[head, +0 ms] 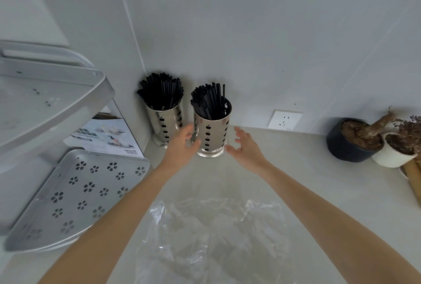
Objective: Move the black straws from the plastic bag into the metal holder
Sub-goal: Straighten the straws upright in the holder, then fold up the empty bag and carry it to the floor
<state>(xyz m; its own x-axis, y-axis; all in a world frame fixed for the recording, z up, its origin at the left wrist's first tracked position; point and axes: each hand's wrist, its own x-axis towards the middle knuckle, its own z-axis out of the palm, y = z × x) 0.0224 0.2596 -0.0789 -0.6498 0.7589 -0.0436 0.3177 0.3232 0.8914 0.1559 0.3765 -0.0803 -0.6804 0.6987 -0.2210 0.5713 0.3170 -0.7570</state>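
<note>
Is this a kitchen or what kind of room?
Probably a kitchen or café counter: two metal holders full of black straws, a perforated dish rack, and a wall socket above the countertop.

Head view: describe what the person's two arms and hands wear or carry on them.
Both forearms are bare as far as the frame shows; no sleeve reaches into view. The left hand and the right hand wear no gloves, and no ring, watch or bracelet is visible, though both hands are slightly blurred.

Both forearms and hands bare, no sleeves.
</note>
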